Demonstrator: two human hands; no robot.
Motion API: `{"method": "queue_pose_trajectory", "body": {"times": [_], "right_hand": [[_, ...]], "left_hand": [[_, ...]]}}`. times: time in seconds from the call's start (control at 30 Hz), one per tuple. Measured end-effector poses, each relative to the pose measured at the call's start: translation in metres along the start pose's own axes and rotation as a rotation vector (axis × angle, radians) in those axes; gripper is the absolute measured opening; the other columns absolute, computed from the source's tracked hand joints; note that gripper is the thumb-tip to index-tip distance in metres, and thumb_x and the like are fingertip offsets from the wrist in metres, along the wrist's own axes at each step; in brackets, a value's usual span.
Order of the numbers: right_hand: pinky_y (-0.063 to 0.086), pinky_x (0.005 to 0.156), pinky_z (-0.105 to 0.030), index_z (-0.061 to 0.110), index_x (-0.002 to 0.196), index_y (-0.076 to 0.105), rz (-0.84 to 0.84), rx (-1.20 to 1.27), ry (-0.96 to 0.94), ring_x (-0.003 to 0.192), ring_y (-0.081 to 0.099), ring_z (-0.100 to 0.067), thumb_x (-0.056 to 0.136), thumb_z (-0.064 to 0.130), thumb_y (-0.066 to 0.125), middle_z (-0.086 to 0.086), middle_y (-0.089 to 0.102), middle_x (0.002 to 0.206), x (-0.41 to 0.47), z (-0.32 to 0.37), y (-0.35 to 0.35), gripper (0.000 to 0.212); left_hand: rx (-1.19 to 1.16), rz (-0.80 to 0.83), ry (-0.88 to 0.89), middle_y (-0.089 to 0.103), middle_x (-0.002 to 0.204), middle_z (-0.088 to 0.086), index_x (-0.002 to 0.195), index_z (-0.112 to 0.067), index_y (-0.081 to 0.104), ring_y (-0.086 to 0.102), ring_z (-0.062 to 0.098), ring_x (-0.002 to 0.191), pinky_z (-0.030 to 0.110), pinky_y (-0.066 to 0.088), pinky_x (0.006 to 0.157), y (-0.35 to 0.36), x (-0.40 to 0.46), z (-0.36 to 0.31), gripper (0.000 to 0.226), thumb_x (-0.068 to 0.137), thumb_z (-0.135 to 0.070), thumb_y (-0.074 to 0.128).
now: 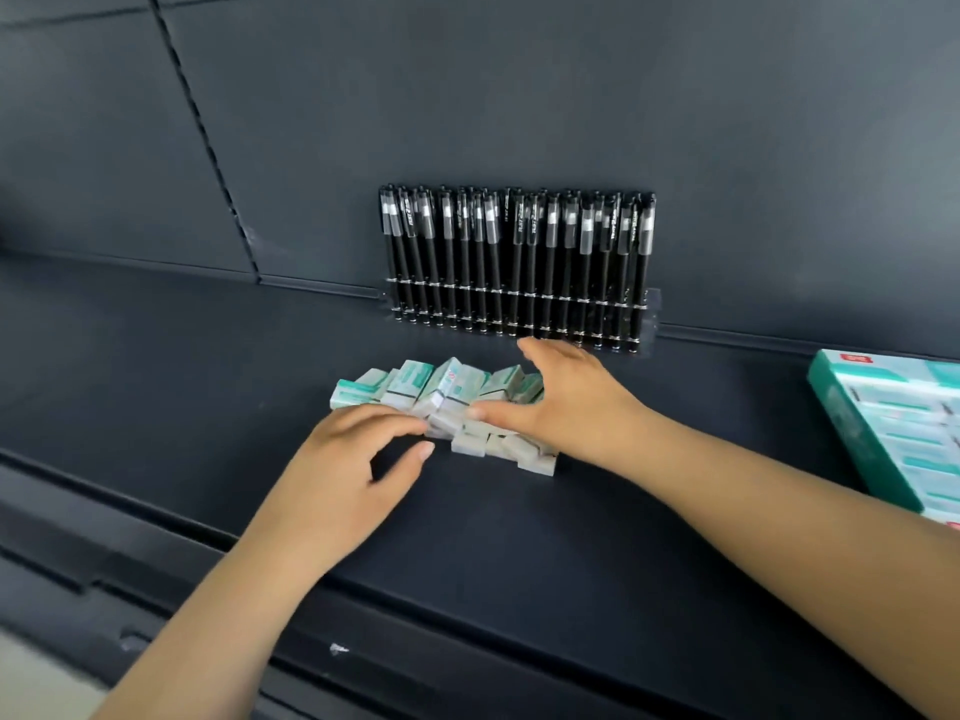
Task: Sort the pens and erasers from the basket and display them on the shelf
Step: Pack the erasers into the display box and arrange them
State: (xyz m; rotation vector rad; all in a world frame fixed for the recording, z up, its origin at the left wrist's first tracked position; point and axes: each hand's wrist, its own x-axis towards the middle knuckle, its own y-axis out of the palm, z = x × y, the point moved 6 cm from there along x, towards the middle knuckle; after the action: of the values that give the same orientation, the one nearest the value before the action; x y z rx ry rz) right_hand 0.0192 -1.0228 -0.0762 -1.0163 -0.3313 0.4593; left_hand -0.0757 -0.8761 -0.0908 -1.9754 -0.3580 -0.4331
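Several white erasers in teal sleeves (441, 392) lie in a loose pile on the dark shelf (156, 387). My left hand (358, 459) touches the pile's left front with curved fingers, thumb apart. My right hand (566, 402) rests on the pile's right side with its fingers spread, and its thumb touches the erasers. Whether either hand grips an eraser is hidden. Behind the pile, several black pens (519, 262) stand upright in a clear holder (652, 319) against the back panel.
A teal and white box (893, 428) lies on the shelf at the right edge. The shelf's front lip (363, 615) runs across below my forearms. No basket is in view.
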Motion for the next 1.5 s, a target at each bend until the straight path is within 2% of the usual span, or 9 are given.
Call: {"method": "queue_pose_trajectory", "body": {"times": [0.17, 0.33, 0.47, 0.6, 0.77, 0.97, 1.07, 1.23, 1.5], "right_hand": [[0.029, 0.105, -0.025, 0.019, 0.136, 0.041, -0.051, 0.052, -0.027, 0.13, 0.032, -0.014, 0.076, 0.052, 0.064, 0.004, 0.043, 0.136, 0.005, 0.002, -0.001, 0.072], [0.034, 0.084, -0.014, 0.023, 0.128, 0.05, -0.16, 0.448, 0.016, 0.11, 0.05, -0.005, 0.075, 0.04, 0.069, 0.014, 0.053, 0.106, -0.005, -0.009, -0.026, 0.059], [0.037, 0.066, 0.005, 0.021, 0.135, 0.042, -0.179, 0.466, 0.044, 0.101, 0.051, 0.0, 0.077, 0.023, 0.072, 0.006, 0.054, 0.12, -0.02, -0.031, -0.038, 0.066], [0.044, 0.062, -0.001, 0.027, 0.126, 0.045, -0.116, 0.495, 0.084, 0.082, 0.06, 0.007, 0.072, 0.007, 0.074, 0.0, 0.053, 0.127, -0.04, -0.051, -0.033, 0.064], [0.042, 0.092, -0.019, 0.031, 0.105, 0.049, -0.117, 0.223, 0.128, 0.097, 0.055, -0.004, 0.058, 0.03, 0.081, 0.007, 0.053, 0.112, -0.062, -0.071, -0.029, 0.057], [0.019, 0.11, -0.028, 0.037, 0.138, 0.029, 0.028, -0.183, 0.094, 0.127, 0.025, -0.009, 0.058, 0.073, 0.05, 0.015, 0.033, 0.118, -0.083, -0.074, -0.021, 0.09], [0.02, 0.104, -0.018, 0.042, 0.132, 0.036, 0.111, -0.185, 0.056, 0.119, 0.027, -0.002, 0.058, 0.076, 0.04, 0.02, 0.032, 0.113, -0.091, -0.073, -0.027, 0.081], [0.028, 0.078, -0.001, 0.041, 0.089, 0.055, 0.132, -0.136, -0.104, 0.091, 0.041, 0.01, 0.072, 0.045, 0.066, 0.022, 0.045, 0.096, -0.094, -0.068, -0.037, 0.02], [0.044, 0.069, -0.019, 0.03, 0.076, 0.067, -0.127, -0.049, -0.083, 0.07, 0.055, -0.003, 0.057, 0.05, 0.063, 0.011, 0.06, 0.072, -0.141, -0.08, -0.1, 0.028]], "left_hand": [[-0.002, -0.024, 0.024, 0.056, 0.096, -0.023, 0.094, -0.025, 0.072, 0.045, -0.003, 0.098, 0.005, 0.03, 0.065, -0.002, 0.0, -0.001, 0.047, 0.076, -0.051, 0.038], [-0.072, -0.05, 0.021, 0.054, 0.094, -0.029, 0.093, -0.028, 0.071, 0.045, -0.008, 0.098, 0.003, 0.036, 0.071, -0.006, 0.003, -0.003, 0.046, 0.074, -0.054, 0.038], [-0.097, -0.035, 0.082, 0.051, 0.094, -0.03, 0.1, -0.024, 0.069, 0.037, -0.013, 0.094, -0.002, 0.027, 0.08, -0.011, 0.02, -0.025, 0.045, 0.076, -0.057, 0.048], [0.047, 0.101, 0.074, 0.046, 0.116, -0.016, 0.121, -0.025, 0.059, 0.029, 0.003, 0.113, 0.012, 0.018, 0.088, 0.008, 0.051, -0.046, 0.052, 0.083, -0.057, 0.045], [0.291, 0.375, -0.033, 0.031, 0.143, -0.009, 0.121, -0.026, 0.057, 0.01, 0.012, 0.133, 0.032, 0.013, 0.104, 0.046, 0.068, -0.051, 0.054, 0.087, -0.061, 0.034], [0.187, 0.308, -0.164, 0.05, 0.114, -0.011, 0.073, -0.033, 0.057, 0.029, 0.018, 0.126, 0.041, 0.015, 0.111, 0.042, 0.068, -0.052, 0.019, 0.084, -0.047, 0.051], [0.084, 0.168, -0.138, 0.053, 0.113, -0.014, 0.091, -0.04, 0.06, 0.034, 0.018, 0.125, 0.044, 0.019, 0.11, 0.032, 0.068, -0.061, 0.011, 0.08, -0.039, 0.06], [-0.195, 0.075, -0.004, 0.056, 0.093, -0.02, 0.108, -0.035, 0.063, 0.046, 0.015, 0.111, 0.027, 0.035, 0.091, 0.019, 0.056, -0.091, 0.029, 0.08, -0.027, 0.065], [-0.438, 0.077, 0.041, 0.058, 0.089, -0.026, 0.105, -0.037, 0.061, 0.054, -0.007, 0.084, 0.014, 0.042, 0.065, 0.042, 0.064, -0.139, 0.031, 0.077, -0.029, 0.069]]}}
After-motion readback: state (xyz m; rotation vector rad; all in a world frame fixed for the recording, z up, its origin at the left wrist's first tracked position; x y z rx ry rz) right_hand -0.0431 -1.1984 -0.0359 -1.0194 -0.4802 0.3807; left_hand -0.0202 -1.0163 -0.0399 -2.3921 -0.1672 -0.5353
